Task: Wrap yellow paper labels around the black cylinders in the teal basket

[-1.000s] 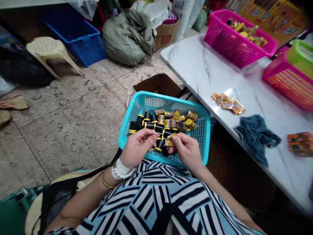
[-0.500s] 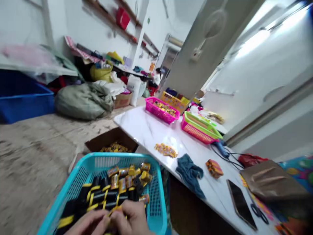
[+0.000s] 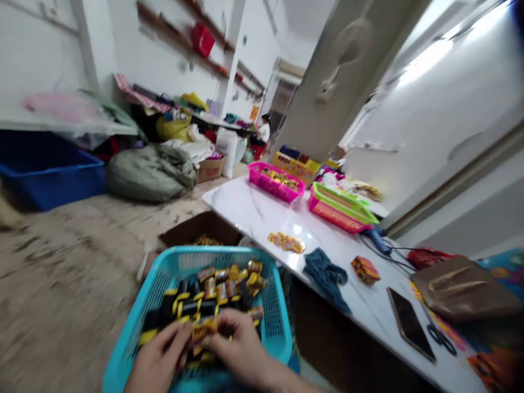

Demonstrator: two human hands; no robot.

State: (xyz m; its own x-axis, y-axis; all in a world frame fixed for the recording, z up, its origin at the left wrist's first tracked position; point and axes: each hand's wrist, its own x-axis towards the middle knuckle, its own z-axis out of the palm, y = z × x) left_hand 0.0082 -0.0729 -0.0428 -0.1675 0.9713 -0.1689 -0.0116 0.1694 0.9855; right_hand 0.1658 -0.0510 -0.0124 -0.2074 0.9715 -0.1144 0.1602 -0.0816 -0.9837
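Note:
Both hands meet over a turquoise plastic basket (image 3: 285, 322), pinching a small yellow printed label (image 3: 201, 329) between them. My left hand (image 3: 161, 353) holds its left end with thumb and fingers. My right hand (image 3: 239, 341) grips the right side. Whether the label is around a small cylinder cannot be made out. Below and beyond my fingers lie several black cylinders with yellow bands (image 3: 208, 307). Farther back in the basket are several small cylinders wrapped in yellow printed labels (image 3: 221, 293).
A white marble-patterned table (image 3: 254, 210) stands to the right, bearing loose labels (image 3: 286, 242), a blue cloth (image 3: 325, 275), a phone (image 3: 410, 325), scissors (image 3: 441, 339) and a pink basket (image 3: 276, 188). Behind my basket is a cardboard box (image 3: 180, 232). A person (image 3: 262, 134) sits far back.
The view has shifted, so the basket appears farther right. My hands have risen slightly in view and moved a bit apart, showing more of the yellow label.

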